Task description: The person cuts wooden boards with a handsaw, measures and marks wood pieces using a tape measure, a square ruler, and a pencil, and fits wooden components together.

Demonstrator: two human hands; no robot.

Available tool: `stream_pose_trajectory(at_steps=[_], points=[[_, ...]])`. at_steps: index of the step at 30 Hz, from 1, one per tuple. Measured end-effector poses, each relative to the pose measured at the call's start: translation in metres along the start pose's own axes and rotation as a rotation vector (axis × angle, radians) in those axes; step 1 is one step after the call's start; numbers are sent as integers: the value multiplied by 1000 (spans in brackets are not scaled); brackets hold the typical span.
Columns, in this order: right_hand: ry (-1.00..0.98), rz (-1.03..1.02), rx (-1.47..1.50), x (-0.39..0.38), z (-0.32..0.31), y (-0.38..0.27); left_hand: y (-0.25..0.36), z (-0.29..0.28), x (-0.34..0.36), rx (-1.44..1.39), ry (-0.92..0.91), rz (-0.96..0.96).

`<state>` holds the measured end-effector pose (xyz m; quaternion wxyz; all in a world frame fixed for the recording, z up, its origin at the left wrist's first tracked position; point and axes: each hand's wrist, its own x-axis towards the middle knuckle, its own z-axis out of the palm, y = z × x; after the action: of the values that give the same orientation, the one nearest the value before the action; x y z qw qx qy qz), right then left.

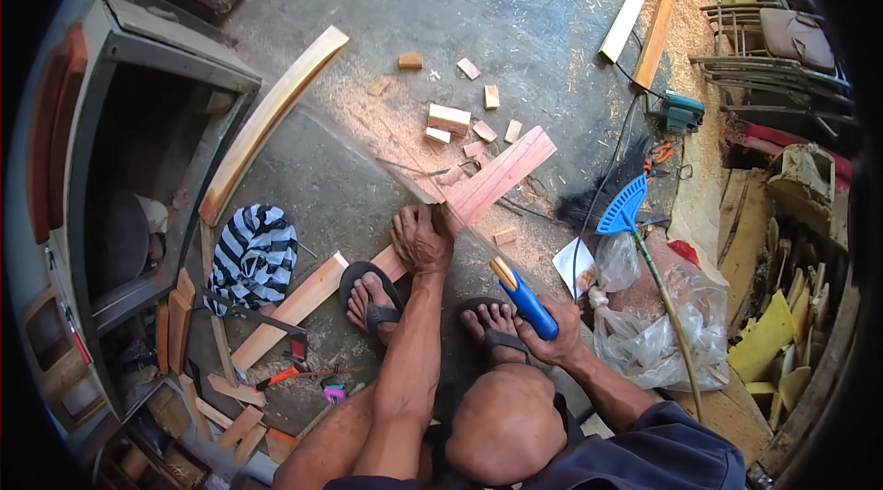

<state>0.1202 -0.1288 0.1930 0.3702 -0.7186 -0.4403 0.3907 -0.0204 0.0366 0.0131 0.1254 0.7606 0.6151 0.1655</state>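
Note:
My left hand [425, 237] presses down on a reddish wooden plank [501, 175], fingers bent and bunched at its edge. The plank lies slantwise on the floor, and its nearer part runs beneath my left hand toward my sandalled left foot [372, 299]. In my right hand [556, 334] is the blue handle of a handsaw [529, 301], fingers wrapped round it. Its thin blade, seen nearly edge-on, stretches up and left across the plank just beyond my left hand. Whether the teeth have cut in cannot be made out.
Small wood offcuts [449, 118] and sawdust lie beyond the plank. A curved timber [267, 126] and metal-framed cabinet [175, 53] stand left, near a striped bag [253, 255]. At right are a blue rake [624, 205], plastic bags [662, 334], and a green power tool [681, 113] with its cord.

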Motion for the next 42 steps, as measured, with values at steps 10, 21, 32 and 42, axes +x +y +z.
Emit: stream_pose_trajectory(at_steps=[10,21,32,42], points=[[-41,100,-77,0,11,-24,-1,-8,5,-88,-30,-48],[-26,6,3,1,7,-4,0,-3,8,-40,55,15],[-126,115,-69,-83,-70,-62,-4,-3,3,-17,20,15],[-152,200,-105,-26,-27,-42,-6,-1,6,60,-16,21]])
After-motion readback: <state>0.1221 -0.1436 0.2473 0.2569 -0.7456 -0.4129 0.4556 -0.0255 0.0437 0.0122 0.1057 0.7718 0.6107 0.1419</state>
